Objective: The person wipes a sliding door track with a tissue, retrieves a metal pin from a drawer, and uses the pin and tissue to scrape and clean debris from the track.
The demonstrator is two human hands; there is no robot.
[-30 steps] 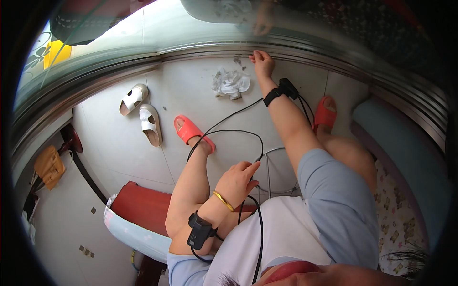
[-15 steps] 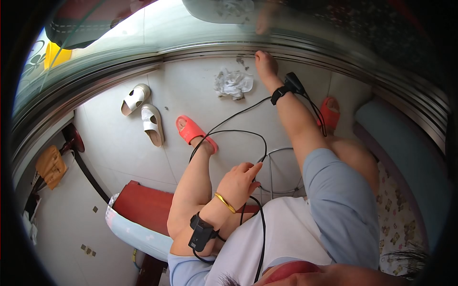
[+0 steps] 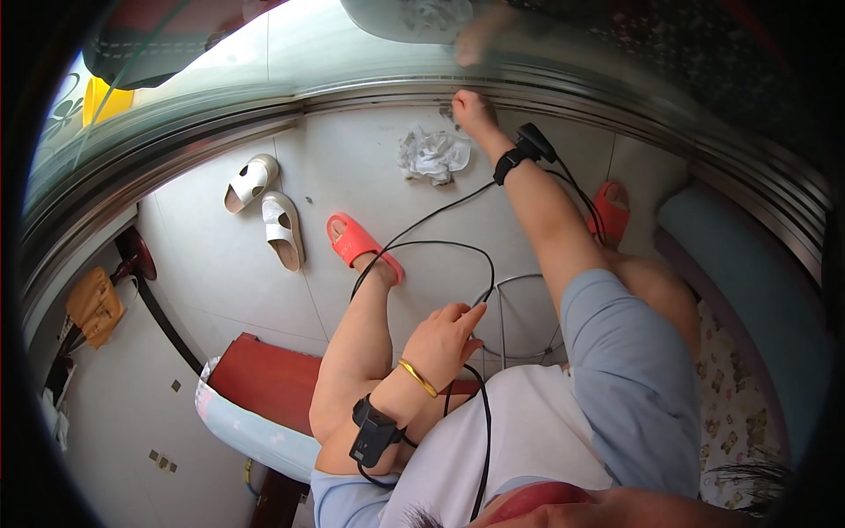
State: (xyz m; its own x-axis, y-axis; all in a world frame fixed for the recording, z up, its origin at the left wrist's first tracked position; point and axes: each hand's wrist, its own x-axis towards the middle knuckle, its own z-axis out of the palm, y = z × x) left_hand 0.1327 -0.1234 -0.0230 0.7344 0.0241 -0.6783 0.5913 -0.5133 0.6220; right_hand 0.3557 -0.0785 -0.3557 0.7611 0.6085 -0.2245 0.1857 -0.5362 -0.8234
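Observation:
My right hand (image 3: 473, 114) is closed in a fist at the metal sliding-door track (image 3: 378, 95), its fingertips at the track's near edge. What it may hold is hidden. Dark dirt smudges lie on the floor beside it. Just below and to the left is a crumpled, soiled white tissue (image 3: 433, 156). My left hand (image 3: 444, 337), with a gold bangle on the wrist, hovers above my lap, index finger stretched out and the others loosely bent. A black cable (image 3: 440, 242) passes close to its fingertips; I cannot tell whether they touch.
White-strapped sandals (image 3: 282, 231) lie on the tiles at left. I wear coral slippers (image 3: 356, 239). A round metal stool frame (image 3: 502, 321) stands between my legs. Black devices are strapped to both arms, trailing cables. Behind the glass is a yellow container (image 3: 107, 101). A red board (image 3: 264, 383) lies at left.
My right hand has slid a little to the left along the track, still in a fist. My left hand stays nearly where it was.

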